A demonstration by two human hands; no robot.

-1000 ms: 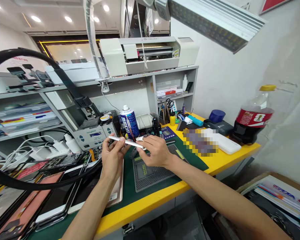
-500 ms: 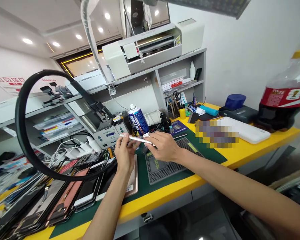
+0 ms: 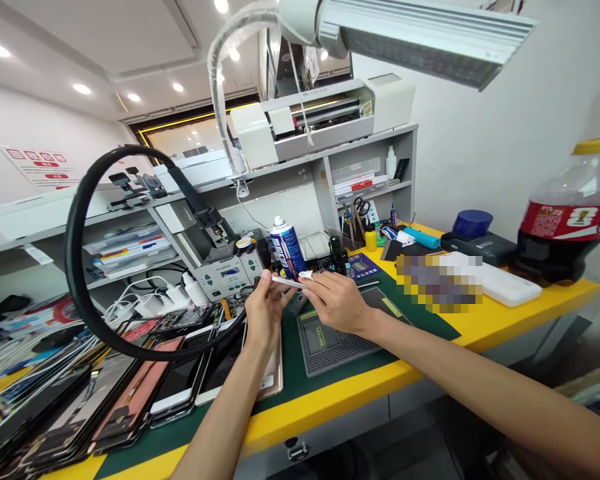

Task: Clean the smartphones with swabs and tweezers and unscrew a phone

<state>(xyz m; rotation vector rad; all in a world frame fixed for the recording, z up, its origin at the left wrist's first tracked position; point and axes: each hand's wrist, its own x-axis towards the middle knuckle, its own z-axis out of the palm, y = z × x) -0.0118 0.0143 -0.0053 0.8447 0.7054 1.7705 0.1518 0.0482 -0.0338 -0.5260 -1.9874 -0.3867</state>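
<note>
My left hand (image 3: 263,315) grips a thin, flat, white slab (image 3: 285,283) by its near end, thumb on top. The slab looks like a phone, but it shows almost edge-on, so its face is hidden. Over its far end is my right hand (image 3: 339,303), fingers bunched around a crumpled white wipe (image 3: 306,274) and close against the slab. Both hands are held above the green mat (image 3: 289,363). Below my right hand lies a grey perforated work pad (image 3: 325,363). A blue spray can (image 3: 286,250) stands just behind the slab.
Several phones and screens (image 3: 135,393) lie in a row at left, beneath a looped black hose (image 3: 73,267). A cola bottle (image 3: 567,220) and a white box-like item (image 3: 510,283) sit at right. A lamp (image 3: 425,43) hangs overhead.
The view has tilted upward, so more of the lamp shows and the bench sits lower. The slab is still between my hands, its angle slightly changed, with less of its length showing.
</note>
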